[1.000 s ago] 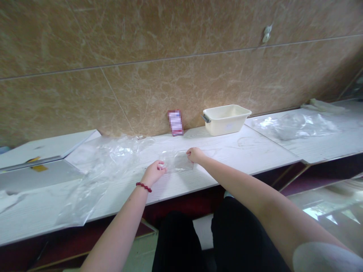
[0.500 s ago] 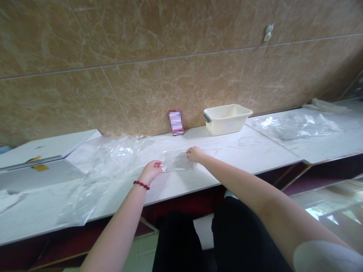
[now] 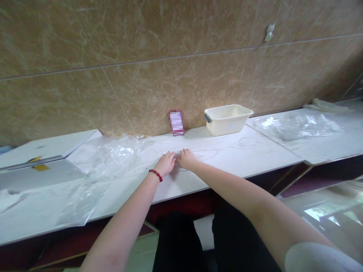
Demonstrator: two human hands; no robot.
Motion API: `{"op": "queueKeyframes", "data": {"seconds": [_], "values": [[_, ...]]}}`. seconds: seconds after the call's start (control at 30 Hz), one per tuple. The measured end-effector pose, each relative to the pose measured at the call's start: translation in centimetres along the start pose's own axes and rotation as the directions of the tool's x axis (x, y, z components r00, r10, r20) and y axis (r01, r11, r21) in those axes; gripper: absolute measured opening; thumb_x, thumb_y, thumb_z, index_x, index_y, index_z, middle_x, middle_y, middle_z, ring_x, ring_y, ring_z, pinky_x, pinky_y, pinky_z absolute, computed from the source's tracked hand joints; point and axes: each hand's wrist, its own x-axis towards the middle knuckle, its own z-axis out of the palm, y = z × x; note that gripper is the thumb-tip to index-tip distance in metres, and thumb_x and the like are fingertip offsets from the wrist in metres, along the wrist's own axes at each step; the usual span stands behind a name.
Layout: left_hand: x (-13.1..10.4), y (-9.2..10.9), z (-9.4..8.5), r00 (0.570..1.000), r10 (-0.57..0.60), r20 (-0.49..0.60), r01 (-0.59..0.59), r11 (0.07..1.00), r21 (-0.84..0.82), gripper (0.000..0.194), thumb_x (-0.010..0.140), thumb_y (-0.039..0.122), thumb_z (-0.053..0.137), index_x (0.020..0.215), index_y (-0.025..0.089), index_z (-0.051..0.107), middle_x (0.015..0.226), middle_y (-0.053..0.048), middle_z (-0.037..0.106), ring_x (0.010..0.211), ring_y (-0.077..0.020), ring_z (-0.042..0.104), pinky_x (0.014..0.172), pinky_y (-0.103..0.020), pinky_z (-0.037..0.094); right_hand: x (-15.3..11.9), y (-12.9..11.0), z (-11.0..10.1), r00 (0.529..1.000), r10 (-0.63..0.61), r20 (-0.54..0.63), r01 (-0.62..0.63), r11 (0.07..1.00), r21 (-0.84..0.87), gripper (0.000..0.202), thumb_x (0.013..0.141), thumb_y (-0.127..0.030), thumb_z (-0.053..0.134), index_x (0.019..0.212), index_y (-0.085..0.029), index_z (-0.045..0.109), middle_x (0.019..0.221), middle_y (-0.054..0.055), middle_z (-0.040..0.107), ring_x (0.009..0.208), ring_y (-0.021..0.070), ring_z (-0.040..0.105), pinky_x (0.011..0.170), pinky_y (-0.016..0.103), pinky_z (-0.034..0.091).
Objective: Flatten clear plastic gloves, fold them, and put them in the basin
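On the white wood-grain counter, both hands meet palm down over a small clear plastic bag that is mostly hidden beneath them. My left hand, with a red bead bracelet at the wrist, lies with its fingers stretched forward and slightly apart. Close beside it, my right hand rests with its fingertips spread on the bag. A narrow gap separates the two hands. Whether any film is caught under the fingers is hard to see.
Crumpled clear plastic sheeting spreads left of my hands, by a white box. Against the wall stand a blurred phone-shaped object and a cream plastic bin. More clear plastic lies at the right.
My hands have come together: the left moved right and forward, the right shifted slightly left. The bag stretched between them before is now largely covered by the hands.
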Motion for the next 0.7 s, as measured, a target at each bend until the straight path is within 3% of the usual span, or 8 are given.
{"op": "queueKeyframes", "data": {"seconds": [0.1,0.2,0.37,0.5,0.6,0.7], "values": [[0.4,0.1,1.3,0.996,-0.027,0.088,0.023,0.998,0.052,0.043,0.082,0.025,0.025,0.12,0.01,0.036,0.128,-0.011,0.035,0.119,-0.0209,0.026,0.097,-0.039,0.02,-0.6,0.0,1.0,0.997,0.006,-0.074,-0.007,1.0,-0.004,0.048,0.079,-0.03,0.029,0.117,-0.002,0.039,0.125,0.019,0.034,0.116,0.0262,0.026,0.093,0.038,0.02],[0.1,-0.3,2.0,0.99,-0.055,0.13,0.041,0.994,0.103,0.047,0.082,0.03,0.024,0.124,0.01,0.031,0.132,-0.01,0.028,0.121,-0.0213,0.022,0.098,-0.039,0.018,-0.9,0.3,1.5,0.998,-0.005,-0.066,0.003,1.0,-0.016,0.053,0.079,-0.032,0.028,0.123,-0.002,0.032,0.129,0.017,0.028,0.119,0.0258,0.021,0.095,0.037,0.016],[-1.0,-1.1,1.8,0.981,-0.126,0.145,0.105,0.984,0.144,0.059,0.08,0.047,0.022,0.127,0.012,0.025,0.135,-0.011,0.021,0.123,-0.0217,0.016,0.098,-0.042,0.012,-1.2,0.6,1.4,1.0,0.017,-0.003,-0.017,0.999,-0.044,0.06,0.079,-0.041,0.024,0.128,-0.006,0.024,0.134,0.015,0.019,0.122,0.0264,0.013,0.097,0.04,0.009],[-1.6,-2.3,1.3,0.981,-0.115,0.153,0.092,0.985,0.148,0.071,0.075,0.058,0.022,0.128,0.011,0.023,0.135,-0.013,0.019,0.124,-0.0229,0.014,0.098,-0.043,0.009,-1.6,1.0,1.0,0.999,0.025,0.039,-0.023,0.998,-0.062,0.069,0.076,-0.055,0.021,0.13,-0.012,0.019,0.135,0.014,0.014,0.123,0.0274,0.007,0.095,0.048,0.002],[-1.5,-3.1,0.8,0.98,-0.127,0.155,0.103,0.982,0.155,0.069,0.076,0.055,0.024,0.127,0.01,0.025,0.134,-0.014,0.021,0.123,-0.0234,0.015,0.098,-0.043,0.009,-1.9,1.2,0.8,0.998,0.018,0.066,-0.013,0.997,-0.074,0.071,0.074,-0.059,0.019,0.131,-0.015,0.016,0.136,0.013,0.011,0.123,0.0276,0.004,0.092,0.053,-0.002],[-0.8,-2.4,0.6,0.987,-0.113,0.113,0.098,0.987,0.128,0.059,0.08,0.047,0.021,0.126,0.011,0.028,0.132,-0.013,0.025,0.123,-0.022,0.016,0.098,-0.042,0.009,-1.9,1.2,0.7,0.998,0.021,0.064,-0.015,0.996,-0.088,0.072,0.074,-0.059,0.018,0.131,-0.016,0.015,0.136,0.013,0.011,0.123,0.0288,0.004,0.09,0.056,-0.004]]}}
